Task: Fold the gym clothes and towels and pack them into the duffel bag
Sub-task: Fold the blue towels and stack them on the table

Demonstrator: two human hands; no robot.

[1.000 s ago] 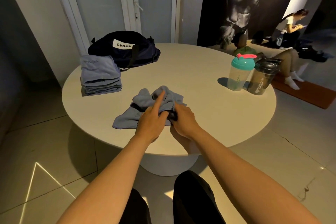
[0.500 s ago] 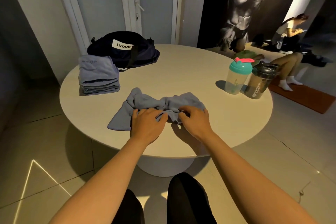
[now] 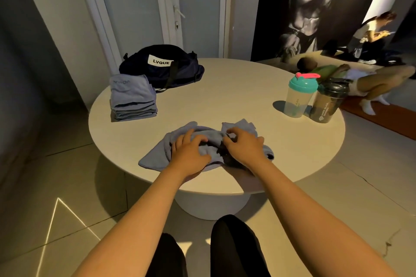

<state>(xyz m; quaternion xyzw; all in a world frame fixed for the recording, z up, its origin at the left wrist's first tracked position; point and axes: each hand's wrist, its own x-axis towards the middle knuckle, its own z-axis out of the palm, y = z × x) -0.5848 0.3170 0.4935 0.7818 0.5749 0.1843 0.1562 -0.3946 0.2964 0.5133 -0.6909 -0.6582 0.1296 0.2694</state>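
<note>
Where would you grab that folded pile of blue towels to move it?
Judging by its shape, clamp the folded towel stack from its two opposite sides, fingers slid under the bottom layer and thumbs on top. Come from the near side, since the duffel bag crowds its back; the layers would likely slide apart otherwise.

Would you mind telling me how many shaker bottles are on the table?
2: a teal-lidded bottle near the table's right edge, and a dark-lidded bottle right beside it, nearer the rim. None seems hidden.
</note>
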